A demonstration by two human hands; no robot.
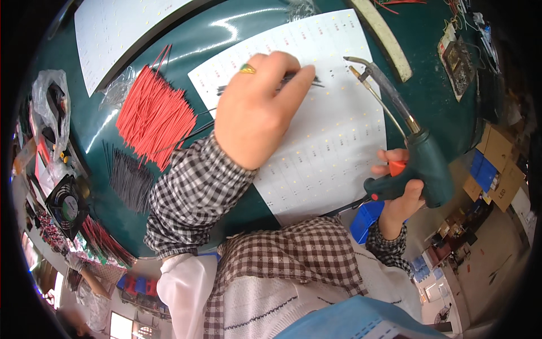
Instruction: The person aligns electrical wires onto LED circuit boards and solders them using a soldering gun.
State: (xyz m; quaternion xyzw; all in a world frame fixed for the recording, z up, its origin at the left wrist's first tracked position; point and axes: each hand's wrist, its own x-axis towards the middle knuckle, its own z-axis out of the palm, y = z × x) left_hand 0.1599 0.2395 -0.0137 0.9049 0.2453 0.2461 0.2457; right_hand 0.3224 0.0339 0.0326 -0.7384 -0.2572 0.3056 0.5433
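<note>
Your left hand (257, 110) lies over the white board (316, 113) mid-table, fingers curled and pinched onto thin black wires (307, 82) at the board's far part. That pins the wire ends flat on the board so they can't slide. The wires poke out on both sides of your fingertips; how many you're holding I can't tell, the hand covers most of them.

Your right hand (398, 192) is to the right and nearer you, fingers wrapped tight round the grip of the green soldering gun (420, 164), index finger on the orange trigger (397, 168). The gun's long metal tip (361, 70) reaches far-left toward the pinched wires but is apart from them, hanging just above the board's right part, w/ the thin feed tube running alongside it. Held this way the hot end stays clear of your left fingers.

Spare stock sits left of the board, within reach of the left hand: a fan of red wires (149, 116) and, nearer, a bundle of black wires (131, 181). A small fan (68, 206) stands at the table's left edge, prob. for fumes. Another white panel (113, 31) lies far-left.
</note>
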